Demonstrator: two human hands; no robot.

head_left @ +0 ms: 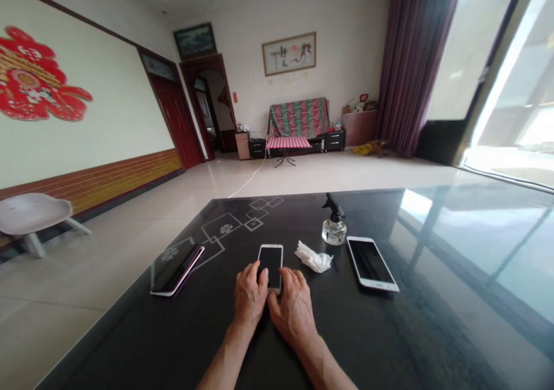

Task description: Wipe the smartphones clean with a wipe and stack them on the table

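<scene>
A small white phone point(270, 259) lies flat on the black glass table point(389, 332) with its dark screen up. My left hand point(250, 296) rests on its near left corner, fingers curled against the edge. My right hand point(293, 308) lies at the phone's near right corner, fingers bent and touching it. Both hands lie flat on the table around the phone's lower end, which they hide.
A crumpled white tissue point(314, 257) lies just right of the phone. Behind it stands a small clear spray bottle point(333, 224) with a black trigger. A larger white phone point(371, 262) is further right, a pink-edged phone point(177, 269) to the left. A white chair point(30, 214) stands by the left wall.
</scene>
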